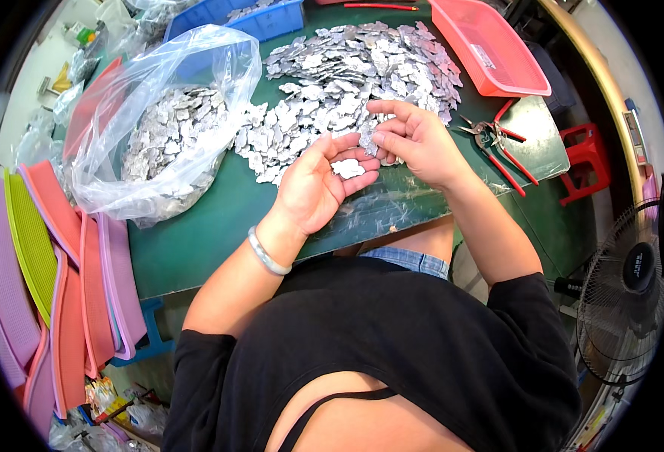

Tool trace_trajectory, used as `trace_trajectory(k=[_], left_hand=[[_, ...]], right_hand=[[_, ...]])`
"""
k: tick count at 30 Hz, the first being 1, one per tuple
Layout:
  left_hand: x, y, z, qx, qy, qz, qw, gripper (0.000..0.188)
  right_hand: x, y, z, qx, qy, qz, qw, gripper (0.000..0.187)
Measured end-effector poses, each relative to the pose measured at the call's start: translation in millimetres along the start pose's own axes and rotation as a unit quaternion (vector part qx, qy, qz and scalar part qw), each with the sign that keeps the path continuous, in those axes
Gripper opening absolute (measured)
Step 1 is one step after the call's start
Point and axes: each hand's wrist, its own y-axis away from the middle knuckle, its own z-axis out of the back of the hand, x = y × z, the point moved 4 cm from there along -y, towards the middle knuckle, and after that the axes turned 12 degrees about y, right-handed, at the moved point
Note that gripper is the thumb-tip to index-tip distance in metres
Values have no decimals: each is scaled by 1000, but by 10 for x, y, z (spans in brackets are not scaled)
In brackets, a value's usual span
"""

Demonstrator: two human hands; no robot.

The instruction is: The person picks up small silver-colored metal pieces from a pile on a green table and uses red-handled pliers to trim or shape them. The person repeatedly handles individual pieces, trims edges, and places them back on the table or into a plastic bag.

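My left hand (311,184) is palm up, fingers slightly curled, with a small flat silver metal piece (348,168) with a wavy outline lying on them. Just right of it, my right hand (424,145) pinches another silver metal piece (367,143) between thumb and fingers, near the left fingertips. Beyond both hands a wide pile of similar metal pieces (377,68) spreads over the green table (189,260). To the left, a clear plastic bag (95,169) stands with its mouth wide, holding many more such pieces.
Red-handled cutters (494,139) lie to the right of my right hand. Behind them is a pink basket (498,64); a blue bin (272,22) is at the back. Stacked colored baskets (68,301) stand left of the table. A black fan (622,290) and red stool (588,162) are at right.
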Motion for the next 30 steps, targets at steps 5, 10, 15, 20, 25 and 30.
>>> trace_trajectory(k=[5, 10, 15, 20, 25, 30], left_hand=[[17, 60, -46, 4, 69, 41, 997, 51], [-16, 109, -65, 7, 62, 41, 997, 54], [-4, 116, -16, 24, 68, 50, 996, 54], [19, 137, 28, 9, 46, 40, 998, 45], [13, 194, 119, -54, -34, 34, 997, 18], [45, 189, 141, -75, -81, 39, 993, 10]], right_hand=[[7, 68, -1, -18, 9, 11, 1000, 37], [34, 78, -27, -13, 0, 14, 1000, 39], [71, 119, -50, 0, 3, 3, 1000, 38], [83, 122, 81, -35, 69, 48, 996, 35], [20, 172, 250, -116, 322, 148, 928, 34], [9, 237, 191, -100, 509, 171, 837, 50]])
